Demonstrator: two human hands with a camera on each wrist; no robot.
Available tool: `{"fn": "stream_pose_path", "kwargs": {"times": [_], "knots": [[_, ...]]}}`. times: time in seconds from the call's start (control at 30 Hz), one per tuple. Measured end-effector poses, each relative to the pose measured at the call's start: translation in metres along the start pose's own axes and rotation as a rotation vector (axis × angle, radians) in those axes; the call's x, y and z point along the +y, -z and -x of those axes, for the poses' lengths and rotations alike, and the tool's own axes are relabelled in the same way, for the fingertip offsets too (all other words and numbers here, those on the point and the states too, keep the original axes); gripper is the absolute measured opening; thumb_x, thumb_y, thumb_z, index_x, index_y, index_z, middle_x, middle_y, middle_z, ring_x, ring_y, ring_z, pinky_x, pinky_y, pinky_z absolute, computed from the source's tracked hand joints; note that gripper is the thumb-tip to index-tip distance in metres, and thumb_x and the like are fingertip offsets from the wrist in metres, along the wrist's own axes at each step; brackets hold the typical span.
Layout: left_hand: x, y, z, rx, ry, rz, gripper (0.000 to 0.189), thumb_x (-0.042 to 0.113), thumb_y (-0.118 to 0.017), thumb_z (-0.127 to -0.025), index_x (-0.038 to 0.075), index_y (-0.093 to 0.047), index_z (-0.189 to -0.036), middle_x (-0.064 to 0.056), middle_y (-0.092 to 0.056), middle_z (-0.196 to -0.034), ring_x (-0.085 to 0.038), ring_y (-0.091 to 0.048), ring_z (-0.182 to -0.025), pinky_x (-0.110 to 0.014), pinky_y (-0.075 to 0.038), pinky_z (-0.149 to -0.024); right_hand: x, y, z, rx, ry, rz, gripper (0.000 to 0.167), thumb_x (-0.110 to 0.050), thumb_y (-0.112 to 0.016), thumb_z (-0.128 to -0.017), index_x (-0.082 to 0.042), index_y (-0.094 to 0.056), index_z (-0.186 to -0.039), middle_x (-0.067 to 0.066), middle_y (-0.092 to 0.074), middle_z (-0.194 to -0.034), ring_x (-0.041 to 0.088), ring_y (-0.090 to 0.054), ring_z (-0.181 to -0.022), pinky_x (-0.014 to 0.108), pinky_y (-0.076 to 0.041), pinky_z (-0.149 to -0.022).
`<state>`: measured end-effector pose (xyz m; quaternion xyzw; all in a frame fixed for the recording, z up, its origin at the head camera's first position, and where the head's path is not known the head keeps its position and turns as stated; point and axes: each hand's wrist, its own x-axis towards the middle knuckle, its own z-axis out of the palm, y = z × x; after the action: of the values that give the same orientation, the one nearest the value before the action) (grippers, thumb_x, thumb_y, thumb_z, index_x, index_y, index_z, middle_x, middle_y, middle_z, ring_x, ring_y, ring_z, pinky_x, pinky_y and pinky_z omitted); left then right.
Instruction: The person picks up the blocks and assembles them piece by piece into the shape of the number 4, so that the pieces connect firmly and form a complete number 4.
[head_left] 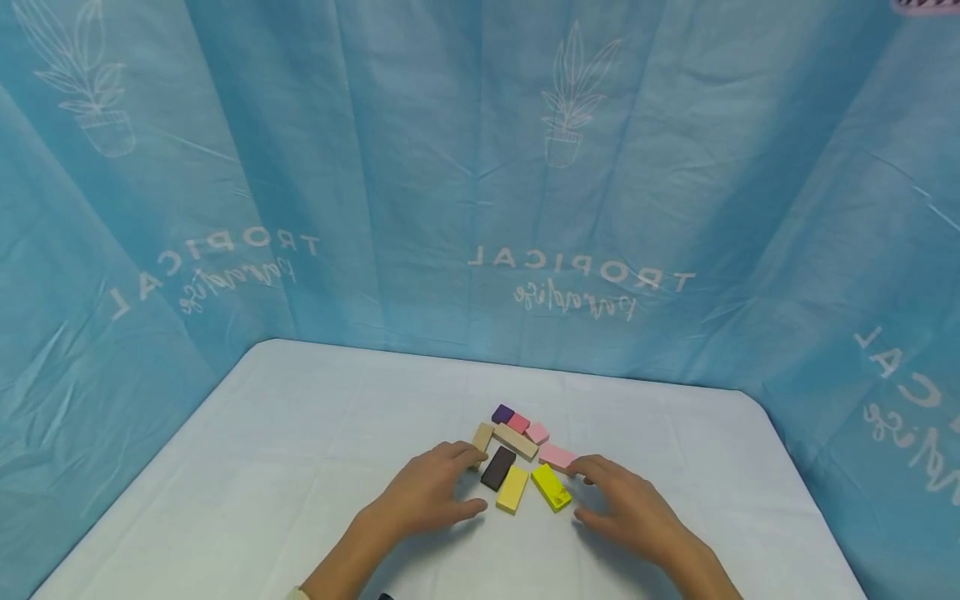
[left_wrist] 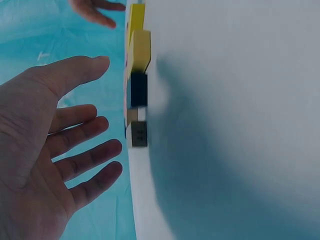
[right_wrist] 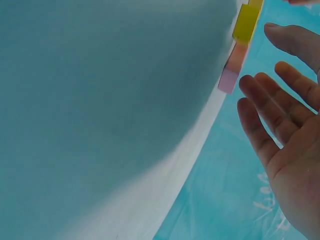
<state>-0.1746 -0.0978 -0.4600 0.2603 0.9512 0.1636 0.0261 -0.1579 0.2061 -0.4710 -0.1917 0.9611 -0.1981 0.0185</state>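
Observation:
Small wooden blocks lie in a loose cluster on the white table. Closest to my left hand (head_left: 431, 490) are a tan block (head_left: 483, 435), partly hidden by its fingertips, a black block (head_left: 498, 468) and a pale yellow block (head_left: 513, 489). By my right hand (head_left: 626, 507) lie a bright yellow block (head_left: 551, 487) and a pink block (head_left: 557, 457). Both hands hover either side of the cluster, palms facing inward, fingers spread and relaxed, holding nothing. In the left wrist view, the left hand (left_wrist: 55, 135) shows an unfilled palm; the right hand (right_wrist: 292, 130) looks alike in its own view.
Behind the near blocks sit another tan block (head_left: 515, 442), a purple block (head_left: 503, 413), a red-pink block (head_left: 518, 423) and a light pink block (head_left: 537, 432). Blue printed curtains (head_left: 450, 167) hang around the back and sides of the white table (head_left: 300, 433).

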Motion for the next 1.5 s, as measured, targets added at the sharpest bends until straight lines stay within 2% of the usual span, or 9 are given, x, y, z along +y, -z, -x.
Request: {"fn": "stream_pose_path", "kwargs": {"times": [0.2,0.33,0.5,0.8,1.13,1.3,1.5], "knots": [[0.008,-0.008,-0.007,-0.036,-0.029,0.015,0.060,0.052,-0.074,-0.078,0.025,-0.059,-0.129,0.006,-0.055,-0.130,-0.015,-0.052,-0.115,-0.041,-0.045,-0.094,-0.005,-0.008,-0.008,-0.030,0.014,0.026,0.052,-0.034,-0.080,-0.077,-0.023,-0.061,-0.125,-0.008,-0.056,-0.126,0.012,-0.056,-0.107,0.041,-0.049,-0.089],[0.012,-0.011,-0.010,-0.028,-0.053,0.002,0.060,0.051,-0.075,-0.077,0.025,-0.060,-0.128,0.006,-0.055,-0.129,-0.014,-0.052,-0.115,-0.039,-0.046,-0.094,-0.008,-0.011,-0.011,-0.028,0.028,0.060,0.055,-0.036,-0.079,-0.077,-0.023,-0.061,-0.127,-0.006,-0.056,-0.129,0.016,-0.054,-0.115,0.045,-0.046,-0.093],[0.016,-0.010,-0.013,-0.010,-0.087,-0.025,0.061,0.050,-0.075,-0.077,0.022,-0.059,-0.129,0.005,-0.055,-0.130,-0.014,-0.051,-0.116,-0.038,-0.045,-0.095,-0.009,-0.014,-0.014,-0.033,0.054,0.077,0.055,-0.037,-0.078,-0.077,-0.025,-0.060,-0.127,-0.007,-0.054,-0.130,0.016,-0.053,-0.117,0.044,-0.045,-0.094],[0.019,-0.016,-0.021,-0.028,-0.141,-0.050,0.064,0.050,-0.075,-0.077,0.021,-0.057,-0.131,0.008,-0.054,-0.131,-0.013,-0.048,-0.118,-0.038,-0.045,-0.094,-0.011,-0.019,-0.018,-0.042,0.099,0.096,0.051,-0.037,-0.078,-0.077,-0.026,-0.061,-0.124,-0.007,-0.053,-0.132,0.017,-0.052,-0.117,0.043,-0.046,-0.094],[0.021,-0.021,-0.029,-0.039,-0.205,-0.100,0.057,0.051,-0.073,-0.078,0.023,-0.061,-0.126,0.014,-0.056,-0.125,-0.010,-0.046,-0.102,-0.029,-0.047,-0.085,-0.016,-0.019,-0.022,-0.067,0.104,0.082,0.052,-0.037,-0.077,-0.078,-0.024,-0.060,-0.126,-0.006,-0.051,-0.134,0.018,-0.051,-0.119,0.044,-0.045,-0.094],[0.021,-0.022,-0.031,-0.037,-0.213,-0.105,0.051,0.048,-0.074,-0.079,0.024,-0.064,-0.122,0.014,-0.058,-0.123,-0.011,-0.046,-0.104,-0.030,-0.046,-0.085,-0.016,-0.019,-0.024,-0.089,0.109,0.067,0.041,-0.035,-0.077,-0.079,-0.027,-0.065,-0.118,-0.007,-0.052,-0.133,0.019,-0.048,-0.123,0.046,-0.044,-0.095],[0.021,-0.022,-0.033,-0.046,-0.210,-0.107,0.046,0.048,-0.073,-0.080,0.025,-0.067,-0.120,0.014,-0.058,-0.122,-0.011,-0.046,-0.103,-0.030,-0.046,-0.083,-0.015,-0.020,-0.026,-0.103,0.121,0.082,0.039,-0.031,-0.077,-0.079,-0.026,-0.068,-0.117,-0.007,-0.053,-0.133,0.019,-0.048,-0.124,0.045,-0.043,-0.097]]}}
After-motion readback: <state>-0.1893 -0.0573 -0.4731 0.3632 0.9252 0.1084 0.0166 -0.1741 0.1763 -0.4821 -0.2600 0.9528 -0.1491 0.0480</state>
